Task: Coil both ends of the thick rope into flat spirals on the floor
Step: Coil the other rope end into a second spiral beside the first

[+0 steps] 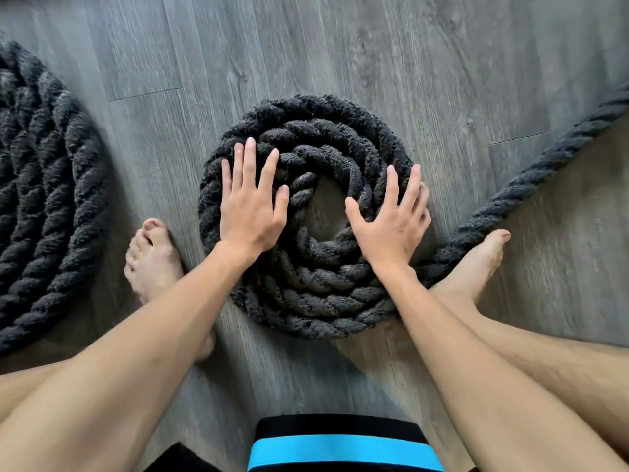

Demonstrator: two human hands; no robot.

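Observation:
A thick black twisted rope lies coiled in a small flat spiral (320,131) on the grey wood floor, with a bare gap at its centre. My left hand (252,202) presses flat on the spiral's left side, fingers straight and spread. On the spiral's right side my right hand (391,219) lies flat, fingers spread over the outer turns. The rope's free length (531,178) runs from the spiral's lower right up to the right edge. A larger rope spiral (37,199) lies at the far left, partly cut off.
My bare left foot (153,257) stands between the two spirals. My bare right foot (476,264) rests against the free rope length. Grey plank floor (340,46) stretches beyond the coil.

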